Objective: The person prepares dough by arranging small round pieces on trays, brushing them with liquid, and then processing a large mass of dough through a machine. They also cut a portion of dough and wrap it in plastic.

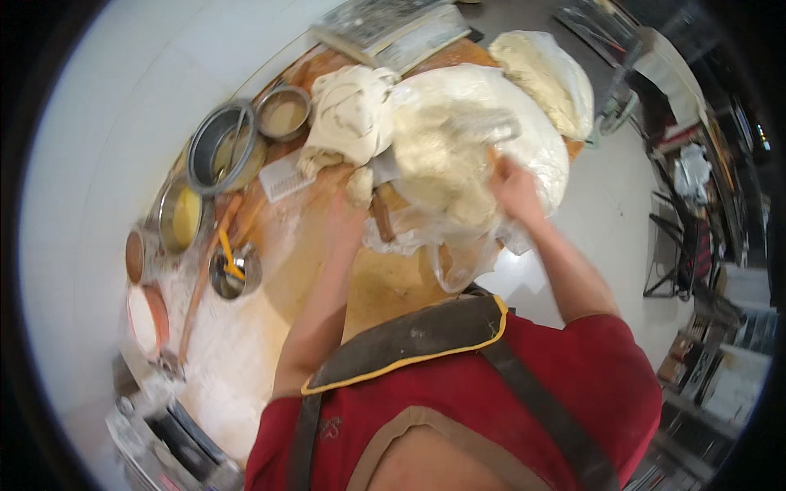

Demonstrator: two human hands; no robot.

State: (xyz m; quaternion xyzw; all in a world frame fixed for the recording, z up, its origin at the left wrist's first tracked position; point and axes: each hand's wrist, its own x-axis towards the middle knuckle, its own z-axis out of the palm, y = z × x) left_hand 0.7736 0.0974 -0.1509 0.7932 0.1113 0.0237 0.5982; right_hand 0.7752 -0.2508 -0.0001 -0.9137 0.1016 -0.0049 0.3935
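My right hand (pixel 517 189) grips the orange handle of a metal-bladed tool (pixel 482 126); its blade is blurred over a large mass of pale yellow dough (pixel 424 144). My left hand (pixel 344 218), also blurred, has a small lump of dough (pixel 360 186) at its fingertips. Beside that hand lies a dough scraper (pixel 382 216) with a brown wooden handle. Clear plastic film (pixel 528 116) covers the dough's far and right sides, and loose plastic (pixel 463 264) hangs at the near edge. A cream cloth-like, folded mass (pixel 350 110), perhaps dough, rests to the left.
Along the wall stand a metal pot (pixel 195 153) with a ladle, a small bowl (pixel 299 92), a bowl of yellow contents (pixel 186 216) and a metal cup (pixel 250 279) holding a yellow-handled utensil. A rolling pin (pixel 199 288) lies nearby. More bagged dough (pixel 543 83) sits at the back right.
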